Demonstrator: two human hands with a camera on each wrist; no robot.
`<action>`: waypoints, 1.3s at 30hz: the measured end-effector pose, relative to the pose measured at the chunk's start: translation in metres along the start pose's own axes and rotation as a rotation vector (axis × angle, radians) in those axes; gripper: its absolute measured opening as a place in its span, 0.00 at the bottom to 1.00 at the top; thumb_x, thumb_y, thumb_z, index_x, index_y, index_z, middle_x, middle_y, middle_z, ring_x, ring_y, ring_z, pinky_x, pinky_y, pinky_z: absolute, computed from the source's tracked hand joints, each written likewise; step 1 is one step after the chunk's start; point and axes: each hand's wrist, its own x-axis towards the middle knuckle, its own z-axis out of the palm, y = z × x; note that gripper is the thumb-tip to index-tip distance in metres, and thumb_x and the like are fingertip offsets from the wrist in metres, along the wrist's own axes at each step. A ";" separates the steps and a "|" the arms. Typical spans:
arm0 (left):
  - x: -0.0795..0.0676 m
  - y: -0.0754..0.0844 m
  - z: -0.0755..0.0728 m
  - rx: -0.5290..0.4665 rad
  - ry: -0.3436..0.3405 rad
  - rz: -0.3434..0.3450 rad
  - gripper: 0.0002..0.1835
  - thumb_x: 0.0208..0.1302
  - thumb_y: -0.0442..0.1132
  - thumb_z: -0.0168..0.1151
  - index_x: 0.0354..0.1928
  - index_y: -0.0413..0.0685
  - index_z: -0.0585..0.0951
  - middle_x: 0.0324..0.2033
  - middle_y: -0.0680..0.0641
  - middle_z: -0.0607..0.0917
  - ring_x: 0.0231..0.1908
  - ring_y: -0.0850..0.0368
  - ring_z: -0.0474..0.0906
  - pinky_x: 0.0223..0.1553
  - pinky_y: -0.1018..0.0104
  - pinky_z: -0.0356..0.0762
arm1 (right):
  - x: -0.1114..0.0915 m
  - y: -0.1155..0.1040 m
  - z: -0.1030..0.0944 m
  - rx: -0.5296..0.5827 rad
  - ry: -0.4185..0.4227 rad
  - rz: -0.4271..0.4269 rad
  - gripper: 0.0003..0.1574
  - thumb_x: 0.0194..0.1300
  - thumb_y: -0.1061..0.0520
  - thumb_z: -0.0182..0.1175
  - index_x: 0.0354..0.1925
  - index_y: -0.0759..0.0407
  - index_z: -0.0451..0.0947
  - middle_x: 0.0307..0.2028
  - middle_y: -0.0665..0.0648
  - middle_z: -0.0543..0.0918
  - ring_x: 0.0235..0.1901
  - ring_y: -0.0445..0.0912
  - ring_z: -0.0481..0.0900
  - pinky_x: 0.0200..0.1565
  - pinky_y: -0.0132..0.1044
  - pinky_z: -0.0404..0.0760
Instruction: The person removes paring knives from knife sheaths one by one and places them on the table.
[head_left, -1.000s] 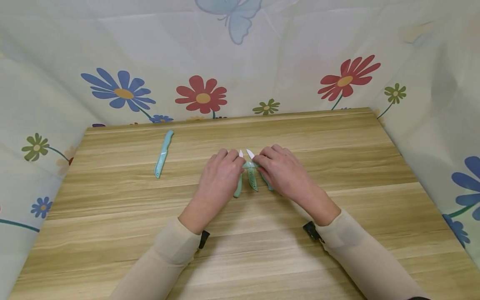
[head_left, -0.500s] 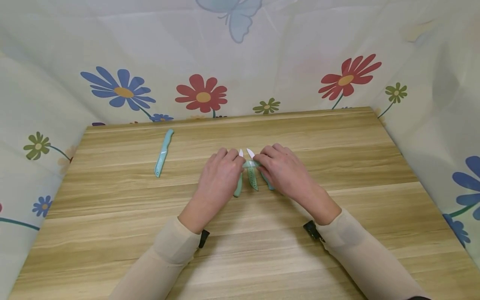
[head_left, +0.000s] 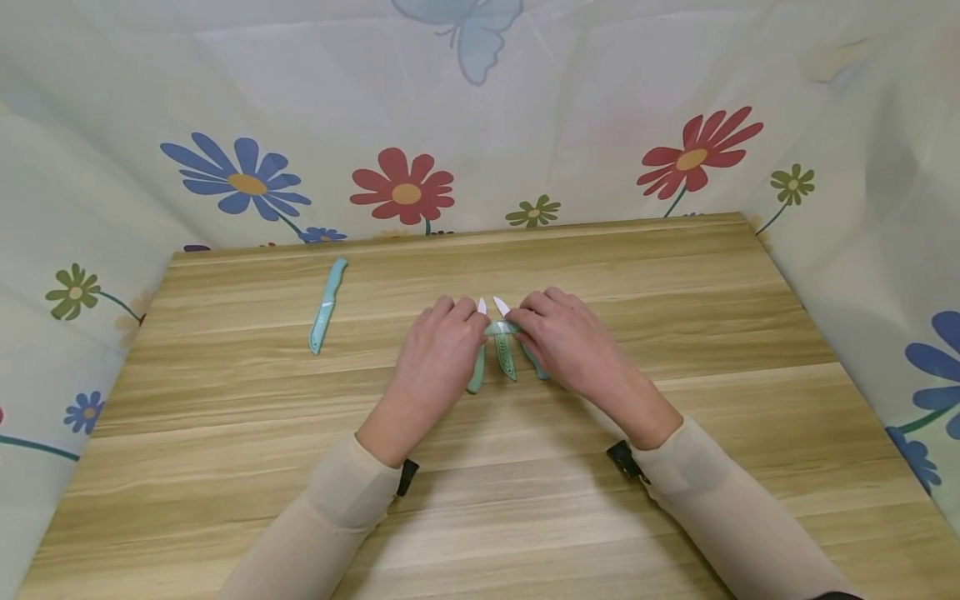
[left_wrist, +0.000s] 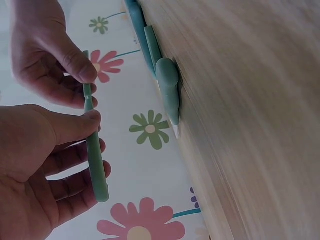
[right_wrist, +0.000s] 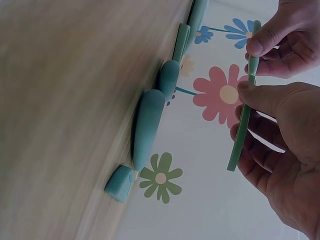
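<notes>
While the green knife (head_left: pixel 502 328) runs crosswise at head-view centre, its handle (left_wrist: pixel 95 162) points left.
Left hand (head_left: pixel 441 346) grips it, right hand (head_left: pixel 566 342) the sheath (right_wrist: pixel 239 140).

grips (head_left: pixel 444 343) (head_left: pixel 568 335) x2 | bare knvs (head_left: pixel 476 379) (head_left: pixel 536 364) x2 | shthd knvs (head_left: pixel 327 308) (head_left: pixel 501 328) x2 | loose grn shth (head_left: pixel 506 358) x1 | teal pc (right_wrist: pixel 120 184) x1

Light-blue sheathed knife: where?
Head view: the light-blue sheathed knife lies left of the left hand, on the far part of the wood-grain tabletop.

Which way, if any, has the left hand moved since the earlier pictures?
No, in the head view the left hand shows no clear shift against the far table edge.
</notes>
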 end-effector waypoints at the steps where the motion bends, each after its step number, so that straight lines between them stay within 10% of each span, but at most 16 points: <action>1: 0.000 0.000 0.000 0.000 0.000 -0.001 0.09 0.66 0.38 0.77 0.43 0.41 0.89 0.35 0.47 0.82 0.38 0.49 0.76 0.37 0.60 0.80 | 0.000 0.000 0.000 0.001 -0.001 0.001 0.16 0.69 0.59 0.73 0.54 0.63 0.88 0.46 0.58 0.86 0.44 0.53 0.80 0.49 0.43 0.81; 39: -0.001 -0.004 -0.002 0.018 0.012 -0.008 0.03 0.66 0.32 0.75 0.39 0.42 0.89 0.33 0.46 0.82 0.35 0.48 0.76 0.35 0.59 0.80 | -0.001 0.002 -0.004 0.039 -0.022 0.022 0.16 0.69 0.59 0.73 0.53 0.63 0.88 0.46 0.58 0.87 0.44 0.52 0.81 0.49 0.42 0.81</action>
